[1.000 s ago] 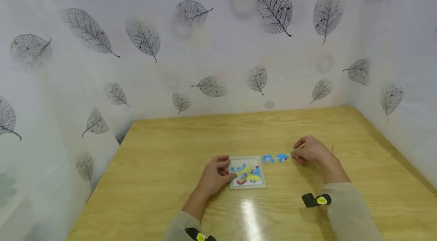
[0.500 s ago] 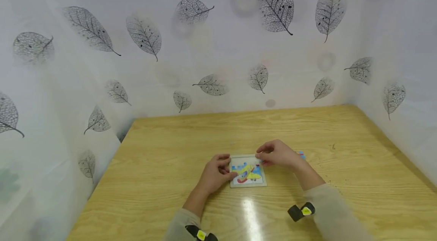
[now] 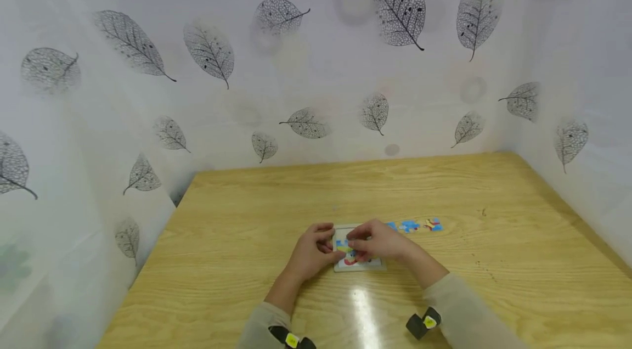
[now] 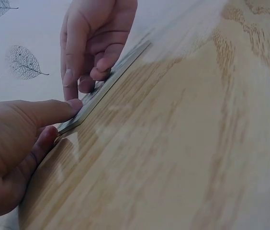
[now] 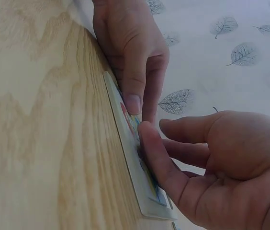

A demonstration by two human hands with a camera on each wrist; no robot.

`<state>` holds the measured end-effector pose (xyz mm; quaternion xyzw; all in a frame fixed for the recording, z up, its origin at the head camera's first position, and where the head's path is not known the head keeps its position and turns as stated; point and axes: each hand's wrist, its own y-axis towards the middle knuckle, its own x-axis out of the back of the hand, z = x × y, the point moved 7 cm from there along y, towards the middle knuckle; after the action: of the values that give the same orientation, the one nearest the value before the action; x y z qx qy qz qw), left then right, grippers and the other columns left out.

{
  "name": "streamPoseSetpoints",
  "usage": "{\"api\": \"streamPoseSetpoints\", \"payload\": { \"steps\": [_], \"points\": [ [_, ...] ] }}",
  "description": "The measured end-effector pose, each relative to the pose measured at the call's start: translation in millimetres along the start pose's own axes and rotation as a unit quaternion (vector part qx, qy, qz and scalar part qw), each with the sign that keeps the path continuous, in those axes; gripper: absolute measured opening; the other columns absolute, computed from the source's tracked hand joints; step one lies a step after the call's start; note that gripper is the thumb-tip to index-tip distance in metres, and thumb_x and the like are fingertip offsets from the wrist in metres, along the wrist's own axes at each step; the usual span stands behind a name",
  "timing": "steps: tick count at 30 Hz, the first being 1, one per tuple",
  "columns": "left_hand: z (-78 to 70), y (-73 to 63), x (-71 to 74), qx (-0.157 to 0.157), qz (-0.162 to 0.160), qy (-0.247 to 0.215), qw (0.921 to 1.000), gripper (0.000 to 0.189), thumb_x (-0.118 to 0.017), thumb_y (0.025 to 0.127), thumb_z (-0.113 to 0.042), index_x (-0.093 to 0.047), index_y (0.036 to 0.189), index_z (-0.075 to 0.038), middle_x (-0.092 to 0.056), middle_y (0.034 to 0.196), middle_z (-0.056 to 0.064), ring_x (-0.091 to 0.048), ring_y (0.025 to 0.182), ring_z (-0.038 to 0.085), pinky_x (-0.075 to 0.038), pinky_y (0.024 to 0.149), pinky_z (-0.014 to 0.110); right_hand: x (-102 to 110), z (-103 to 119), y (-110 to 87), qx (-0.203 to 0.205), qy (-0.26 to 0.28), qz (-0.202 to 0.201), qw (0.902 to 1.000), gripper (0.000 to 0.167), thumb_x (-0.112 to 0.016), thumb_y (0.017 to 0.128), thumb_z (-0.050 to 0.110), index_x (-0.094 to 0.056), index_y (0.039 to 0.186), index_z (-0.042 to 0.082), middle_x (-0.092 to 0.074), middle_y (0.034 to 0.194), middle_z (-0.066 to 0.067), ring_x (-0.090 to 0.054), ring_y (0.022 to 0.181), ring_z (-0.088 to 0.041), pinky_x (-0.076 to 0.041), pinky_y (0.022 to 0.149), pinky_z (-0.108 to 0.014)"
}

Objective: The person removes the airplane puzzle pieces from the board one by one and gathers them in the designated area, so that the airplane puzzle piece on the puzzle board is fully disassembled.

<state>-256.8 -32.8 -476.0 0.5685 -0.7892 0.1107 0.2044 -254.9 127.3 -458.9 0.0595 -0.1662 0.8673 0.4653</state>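
Note:
A square jigsaw tray [image 3: 359,269] with a light rim lies on the table, its picture a yellow and red plane on blue. My left hand [image 3: 311,253] grips the tray's left side, thumb over the rim, as the left wrist view shows too. Over the picture bends my right hand [image 3: 380,240], thumb and index tips close together at the pieces. In the right wrist view a small gap shows between those fingertips [image 5: 148,130], and no piece is visible there. The hand hides much of the picture.
Right of the tray, three loose jigsaw pieces lie in a row: a blue piece [image 3: 391,225] partly hidden by my hand, another blue piece [image 3: 408,226], and a yellow, red and blue piece [image 3: 433,224]. A leaf-printed curtain [image 3: 316,63] surrounds the wooden table [image 3: 247,217].
My right hand has moved left from the far end of the loose row to over the tray, uncovering the yellow, red and blue piece. My left hand keeps its place.

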Motion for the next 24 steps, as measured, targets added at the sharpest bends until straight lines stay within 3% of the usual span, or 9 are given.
{"api": "streamPoseSetpoints", "payload": {
  "steps": [9,16,24],
  "points": [
    [1.2,0.0,-1.5,0.004,0.003,-0.003,1.0,0.059,-0.085,0.08,-0.014,-0.061,0.129,0.009,-0.053,0.141,0.015,-0.06,0.087,0.012,-0.052,0.075,0.016,-2,1,-2.0,0.007,-0.018,-0.011,0.9998,0.025,-0.056,0.101,0.007,-0.059,0.12,-0.009,-0.065,0.094,-0.017,-0.069,0.072,-0.018,-0.06,0.068,-0.033],
    [0.3,0.6,-1.1,0.003,0.002,-0.002,1.0,0.059,-0.085,0.08,-0.014,-0.061,0.129,0.009,-0.053,0.141,0.015,-0.059,0.087,0.012,-0.052,0.074,0.016,2,3,0.5,0.017,-0.015,-0.039,0.999,0.014,-0.062,0.097,0.006,-0.061,0.105,-0.005,-0.062,0.093,-0.012,-0.066,0.072,-0.017,-0.059,0.067,-0.03],
    [-1.6,0.4,-1.2,-0.001,0.0,-0.005,1.0,0.061,-0.085,0.079,-0.014,-0.06,0.129,0.01,-0.054,0.14,0.016,-0.06,0.086,0.012,-0.052,0.074,0.016,29,2,-6.4,0.006,0.004,-0.057,0.9984,0.02,-0.065,0.096,0.006,-0.064,0.109,-0.01,-0.067,0.094,-0.015,-0.07,0.077,-0.018,-0.061,0.074,-0.032]
  ]
}}
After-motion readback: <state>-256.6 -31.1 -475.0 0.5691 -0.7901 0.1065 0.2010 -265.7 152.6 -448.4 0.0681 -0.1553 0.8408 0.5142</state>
